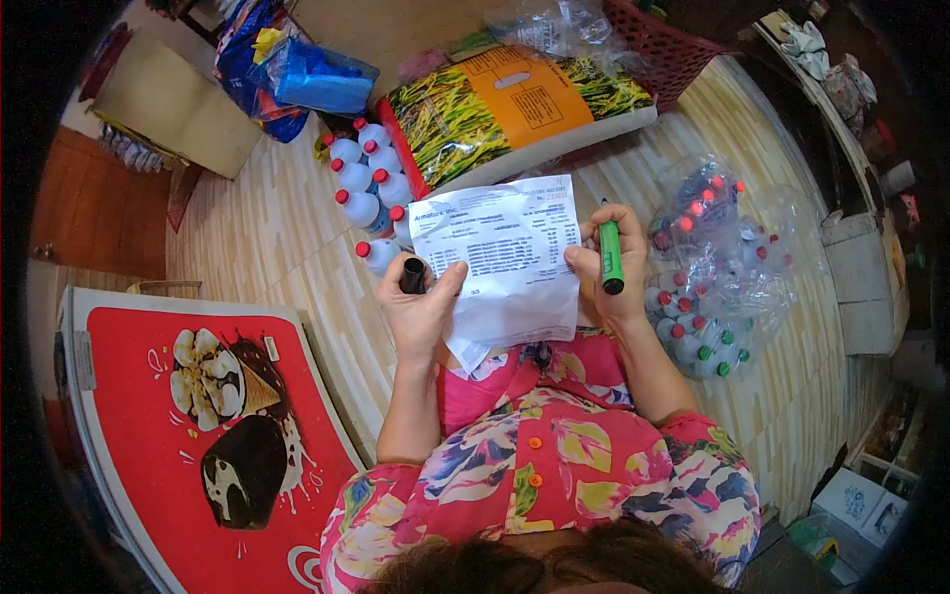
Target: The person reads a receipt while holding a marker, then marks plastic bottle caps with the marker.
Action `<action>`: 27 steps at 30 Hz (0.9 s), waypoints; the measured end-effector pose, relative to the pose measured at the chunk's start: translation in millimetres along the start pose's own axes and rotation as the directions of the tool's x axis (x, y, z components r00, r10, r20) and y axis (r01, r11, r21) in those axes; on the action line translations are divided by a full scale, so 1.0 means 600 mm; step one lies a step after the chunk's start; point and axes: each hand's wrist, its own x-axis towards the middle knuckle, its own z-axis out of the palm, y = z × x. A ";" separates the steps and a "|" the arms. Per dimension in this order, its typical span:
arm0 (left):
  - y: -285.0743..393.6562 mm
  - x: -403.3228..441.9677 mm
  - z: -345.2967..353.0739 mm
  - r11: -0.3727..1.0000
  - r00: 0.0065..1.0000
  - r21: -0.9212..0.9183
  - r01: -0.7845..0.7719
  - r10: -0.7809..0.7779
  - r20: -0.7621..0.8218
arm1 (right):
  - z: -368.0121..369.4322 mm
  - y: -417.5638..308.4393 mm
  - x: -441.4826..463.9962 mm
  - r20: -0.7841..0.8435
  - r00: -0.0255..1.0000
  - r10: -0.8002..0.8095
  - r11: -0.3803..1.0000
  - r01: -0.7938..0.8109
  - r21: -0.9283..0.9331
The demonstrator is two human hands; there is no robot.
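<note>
A printed delivery receipt (pixel 505 252) is held up in front of my chest, its lower end curled and a second sheet showing beneath. My left hand (pixel 414 315) pinches its left edge between thumb and fingers. A black marker cap (pixel 413 275) is also tucked in those fingers. At the right edge, my right hand (pixel 621 259) grips the sheet with the thumb. The same hand holds a green marker (pixel 611 257), its tip up beside the index finger and its black end pointing down.
White bottles with red caps (pixel 361 208) stand on the floor ahead, beside a large printed sack (pixel 515 114). Clear plastic bags of small bottles (pixel 708 267) lie at right. A red ice-cream freezer lid (pixel 129 416) is at left; a maroon basket (pixel 673 49) stands behind.
</note>
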 end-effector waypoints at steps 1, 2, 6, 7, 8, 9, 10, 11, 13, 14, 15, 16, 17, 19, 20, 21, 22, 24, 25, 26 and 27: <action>-0.002 0.001 -0.001 1.000 1.000 0.012 -0.010 0.010 -0.004 | -0.001 0.000 0.000 0.003 1.000 -0.002 1.000 0.002 0.003; -0.008 0.001 -0.005 0.999 1.000 0.024 -0.021 0.022 -0.008 | -0.001 0.001 0.000 0.005 1.000 -0.006 1.000 0.006 0.007; -0.013 0.002 -0.007 0.999 0.999 0.034 -0.035 0.035 -0.003 | -0.004 0.004 0.002 0.007 1.000 -0.024 1.000 0.024 -0.019; -0.012 0.002 -0.006 0.999 0.999 0.033 -0.036 0.037 -0.002 | -0.004 0.006 0.002 0.005 1.000 -0.023 0.999 0.023 -0.023; -0.010 0.002 -0.005 0.999 0.999 0.032 -0.038 0.038 -0.002 | -0.005 0.008 0.002 0.002 1.000 -0.023 0.999 0.023 -0.027; -0.009 0.001 -0.005 0.999 0.999 0.031 -0.040 0.040 -0.001 | -0.006 0.010 0.002 -0.001 1.000 -0.023 0.999 0.023 -0.031; -0.008 0.001 -0.005 0.999 0.999 0.035 -0.037 0.037 -0.001 | -0.006 0.011 0.002 -0.008 1.000 -0.021 0.999 0.020 -0.036; -0.006 0.001 -0.005 0.999 0.999 0.039 -0.034 0.034 0.000 | -0.007 0.013 0.003 -0.015 1.000 -0.018 0.999 0.018 -0.041; -0.006 0.000 -0.005 0.999 0.999 0.043 -0.032 0.032 -0.001 | -0.006 0.014 0.003 -0.024 1.000 -0.014 0.999 0.013 -0.044; -0.006 0.000 -0.006 0.999 0.999 0.042 -0.033 0.033 -0.002 | -0.005 0.014 0.003 -0.026 1.000 -0.012 0.999 0.011 -0.041; -0.006 0.000 -0.006 0.999 0.999 0.041 -0.034 0.034 -0.002 | -0.005 0.014 0.003 -0.028 1.000 -0.010 0.999 0.009 -0.039; -0.006 0.000 -0.005 0.999 1.000 0.032 -0.031 0.031 -0.003 | -0.006 0.015 0.003 -0.021 1.000 -0.015 0.999 0.014 -0.038; -0.004 0.000 -0.005 0.999 1.000 0.023 -0.028 0.028 -0.004 | -0.006 0.015 0.003 -0.014 1.000 -0.020 0.999 0.019 -0.037; -0.004 0.000 -0.005 1.000 1.000 0.021 -0.017 0.017 -0.007 | -0.007 0.015 0.003 -0.008 1.000 -0.023 0.999 0.022 -0.035; -0.006 0.000 -0.006 1.000 1.000 0.026 -0.010 0.010 -0.010 | -0.006 0.015 0.003 -0.008 1.000 -0.021 0.999 0.020 -0.034; -0.007 0.000 -0.006 0.999 1.000 0.032 -0.002 0.003 -0.013 | -0.006 0.015 0.003 -0.008 1.000 -0.019 0.999 0.019 -0.034; -0.009 0.000 -0.006 1.000 1.000 0.025 -0.008 0.008 -0.016 | -0.007 0.016 0.003 -0.008 1.000 -0.019 0.999 0.019 -0.037; -0.013 0.000 -0.007 1.000 1.000 0.012 -0.018 0.019 -0.021 | -0.010 0.018 0.003 -0.009 1.000 -0.020 0.999 0.019 -0.044; -0.012 0.000 -0.007 1.000 1.000 0.020 -0.017 0.017 -0.020 | -0.010 0.019 0.003 -0.011 1.000 -0.014 0.999 0.014 -0.037; -0.011 0.000 -0.007 1.000 1.000 0.027 -0.016 0.016 -0.019 | -0.009 0.018 0.003 -0.013 1.000 -0.009 1.000 0.009 -0.029; -0.010 0.000 -0.007 0.999 1.000 0.035 -0.015 0.015 -0.019 | -0.009 0.018 0.003 -0.015 1.000 -0.004 1.000 0.003 -0.021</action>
